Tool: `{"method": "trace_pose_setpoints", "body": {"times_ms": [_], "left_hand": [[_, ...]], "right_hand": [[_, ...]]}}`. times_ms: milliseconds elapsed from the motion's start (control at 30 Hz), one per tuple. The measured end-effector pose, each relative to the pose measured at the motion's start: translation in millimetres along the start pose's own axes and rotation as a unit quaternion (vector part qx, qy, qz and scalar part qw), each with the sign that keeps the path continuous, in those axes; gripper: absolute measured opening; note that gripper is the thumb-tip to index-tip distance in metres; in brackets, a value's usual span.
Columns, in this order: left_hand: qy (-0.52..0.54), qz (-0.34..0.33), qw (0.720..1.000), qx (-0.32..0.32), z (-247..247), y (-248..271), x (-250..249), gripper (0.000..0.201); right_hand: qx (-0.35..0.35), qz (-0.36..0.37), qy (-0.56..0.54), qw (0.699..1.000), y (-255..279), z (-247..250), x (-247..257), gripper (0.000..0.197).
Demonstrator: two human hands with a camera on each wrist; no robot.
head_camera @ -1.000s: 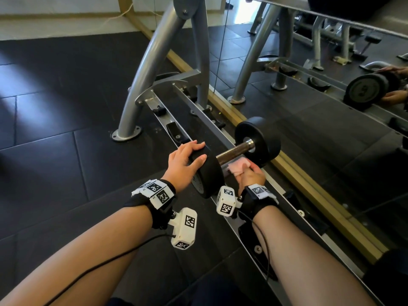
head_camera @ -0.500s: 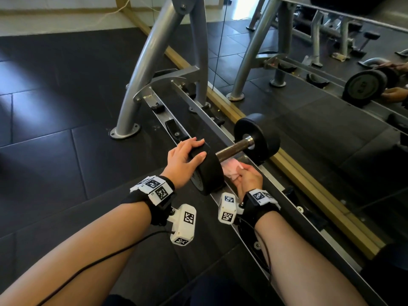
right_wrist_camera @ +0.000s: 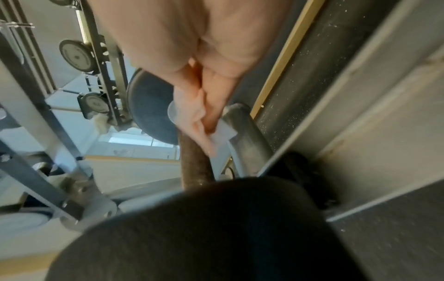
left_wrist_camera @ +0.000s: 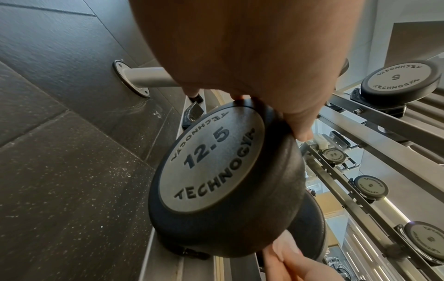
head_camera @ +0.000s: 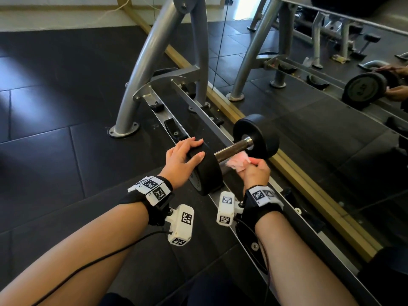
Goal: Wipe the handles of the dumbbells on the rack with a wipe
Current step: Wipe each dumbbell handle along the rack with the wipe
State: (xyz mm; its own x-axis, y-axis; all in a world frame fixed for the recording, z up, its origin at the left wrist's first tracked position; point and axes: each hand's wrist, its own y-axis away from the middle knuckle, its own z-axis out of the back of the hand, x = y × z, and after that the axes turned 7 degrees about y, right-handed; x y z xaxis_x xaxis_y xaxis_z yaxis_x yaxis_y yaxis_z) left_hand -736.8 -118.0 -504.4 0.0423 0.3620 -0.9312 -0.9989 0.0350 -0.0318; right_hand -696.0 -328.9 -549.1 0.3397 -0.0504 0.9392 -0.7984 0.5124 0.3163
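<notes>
A black dumbbell (head_camera: 256,135) marked 12.5 (left_wrist_camera: 211,161) lies across the lowest rails of the rack (head_camera: 167,111). Its dark metal handle (head_camera: 231,149) runs between the two round heads. My left hand (head_camera: 183,157) grips the top of the near head (head_camera: 206,173), fingers curled over its rim. My right hand (head_camera: 254,171) pinches a crumpled pink wipe (head_camera: 238,161) and holds it against the underside of the handle (right_wrist_camera: 194,167), close to the far head. In the right wrist view the wipe (right_wrist_camera: 192,117) is blurred.
A wall mirror (head_camera: 309,85) with a wooden base strip stands right behind the rack. Grey rack legs (head_camera: 150,62) rise at the far end. Higher rails carry smaller dumbbells (left_wrist_camera: 398,79). Empty black cradles (head_camera: 174,129) lie along the rail beyond the dumbbell.
My right hand has slid the wipe along the handle, away from the near head and toward the far head. The left hand has kept its hold on the near head.
</notes>
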Motion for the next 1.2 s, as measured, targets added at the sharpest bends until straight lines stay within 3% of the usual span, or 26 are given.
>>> {"method": "trace_pose_setpoints", "body": {"times_ms": [100,200,333,533,667,733,933,1067,1133,1200], "left_hand": [[0.002,-0.007,1.000,-0.009,-1.0,-0.2,0.7,0.037],[0.001,-0.014,1.000,-0.015,-1.7,-0.5,2.2,0.036],[-0.004,-0.014,1.000,-0.013,-3.3,-1.6,3.6,0.037],[-0.005,-0.008,1.000,-0.003,-0.5,-4.5,6.9,0.040],[-0.007,-0.016,1.000,0.002,0.3,-5.9,9.9,0.040],[-0.010,-0.020,1.000,0.004,1.3,-7.0,11.3,0.038],[-0.005,-0.033,0.999,-0.002,-0.2,-6.9,13.1,0.036],[-0.004,-0.028,1.000,-0.006,-0.7,-7.7,13.6,0.036],[0.002,-0.013,1.000,-0.001,0.1,-7.2,13.9,0.037],[0.006,-0.011,1.000,0.002,0.5,-6.7,14.0,0.037]], "right_hand": [[-0.039,-0.003,0.010,0.999,-6.7,-3.6,8.4,0.021],[-0.030,0.015,-0.008,0.999,-1.8,-10.6,10.8,0.017],[0.022,0.028,-0.040,0.999,20.8,-19.5,5.6,0.020],[0.111,0.064,0.033,0.991,46.1,-17.6,-7.8,0.011],[-0.006,0.039,0.018,0.999,20.8,-7.1,6.3,0.017],[-0.026,0.031,0.000,0.999,15.8,-8.7,14.8,0.012],[0.028,0.017,-0.021,0.999,33.7,-19.7,15.0,0.014],[0.140,0.042,0.054,0.988,40.8,-8.6,13.8,0.009],[0.100,0.038,0.050,0.993,31.3,-3.4,21.7,0.009],[0.005,0.057,0.067,0.996,17.4,-1.2,29.6,0.009]]}}
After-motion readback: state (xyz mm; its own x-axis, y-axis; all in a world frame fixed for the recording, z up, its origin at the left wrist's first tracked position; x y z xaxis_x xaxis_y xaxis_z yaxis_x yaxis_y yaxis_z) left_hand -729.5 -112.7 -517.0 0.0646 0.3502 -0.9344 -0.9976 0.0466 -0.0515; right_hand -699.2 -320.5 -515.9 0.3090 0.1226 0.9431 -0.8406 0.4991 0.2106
